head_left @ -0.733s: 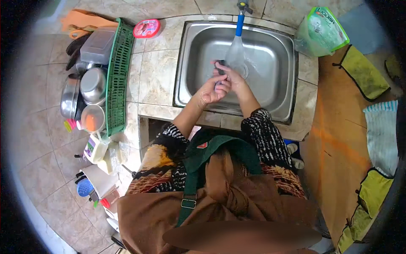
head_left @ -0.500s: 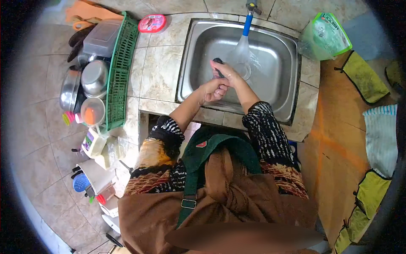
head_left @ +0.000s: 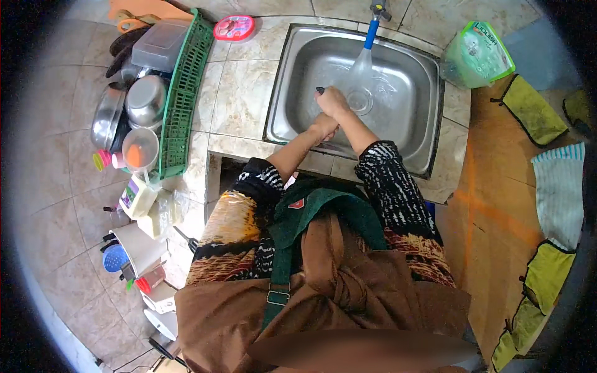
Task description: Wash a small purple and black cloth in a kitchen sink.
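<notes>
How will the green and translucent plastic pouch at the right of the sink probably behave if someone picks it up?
The pouch would probably be floppy, because its plastic looks thin and translucent. Its glossy surface, beside the sink, could be slippery if wet.

Slvr sink (head_left: 401, 102), blk/wht-flecked cuffs (head_left: 382, 158).

– What finishes do we see, upper middle of the frame?
– A rectangular silver metal sink (head_left: 398, 118), smooth and glossy; a blue tubular plastic-looking spout tip (head_left: 371, 35); a small black piece (head_left: 320, 90) whose material we can't tell.
– Upper left?
– We have a green openwork plastic basket (head_left: 180, 93) and a round silver metal bowl (head_left: 147, 99), polished.
– And elsewhere?
– Matt brown draped cloth (head_left: 379, 286) at bottom centre; at upper right, we see a matt yellow rectangular cloth (head_left: 533, 109).
</notes>
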### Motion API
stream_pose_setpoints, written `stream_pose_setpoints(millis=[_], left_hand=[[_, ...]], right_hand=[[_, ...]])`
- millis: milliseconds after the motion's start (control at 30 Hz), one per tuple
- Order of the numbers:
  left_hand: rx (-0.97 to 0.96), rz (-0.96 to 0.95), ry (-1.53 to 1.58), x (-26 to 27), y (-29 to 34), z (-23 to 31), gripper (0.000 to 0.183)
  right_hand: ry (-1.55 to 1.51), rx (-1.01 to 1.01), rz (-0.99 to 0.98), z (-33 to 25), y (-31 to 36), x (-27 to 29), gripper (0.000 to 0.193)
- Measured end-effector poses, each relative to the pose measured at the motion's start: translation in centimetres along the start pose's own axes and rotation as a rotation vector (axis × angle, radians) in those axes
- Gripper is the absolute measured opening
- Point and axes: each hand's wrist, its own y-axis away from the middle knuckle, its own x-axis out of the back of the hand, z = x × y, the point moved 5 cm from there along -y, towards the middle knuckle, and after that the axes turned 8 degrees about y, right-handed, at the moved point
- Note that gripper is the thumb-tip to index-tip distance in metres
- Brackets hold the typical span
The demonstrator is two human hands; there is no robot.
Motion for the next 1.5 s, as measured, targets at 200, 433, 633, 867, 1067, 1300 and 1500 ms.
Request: stream_pose_setpoints(millis=[200, 433, 633, 867, 1067, 1300, 1500], left_hand=[[-0.291, 0.031, -0.076, 2.0, 1.8, 2.4, 0.038], [-0.539, 0.289, -0.258, 6.1, 5.3, 5.4, 0.07], [-0.695, 0.326, -0.483, 4.8, 5.6, 7.6, 0.047], [-0.521, 0.221, -0.603, 3.6, 4.2, 10.4, 0.045], [-0.979, 0.449, -0.599, 3.8, 8.1, 16.1, 0.038], [-0.643, -0.137, 0.225, 3.4, 8.1, 18.5, 0.023], [-0.543, -0.288, 0.418, 2.3, 9.3, 19.4, 0.022]], right_hand=[[-0.694, -0.044, -0.155, 1.4, -0.5, 0.0, 0.044], [-0.878, -0.004, -0.359, 2.8, 1.9, 6.4, 0.032], [-1.029, 0.038, -0.342, 4.4, 1.6, 6.9, 0.032], [-0.714, 0.221, -0.112, 5.8, 1.7, 7.6, 0.028], [-0.777, 0.134, 0.063, 8.5, 1.9, 10.6, 0.024], [-0.555, 0.245, 0.1, 9.7, 0.6, 11.0, 0.03], [-0.514, 0.211, -0.105, 9.6, 0.9, 11.2, 0.03]])
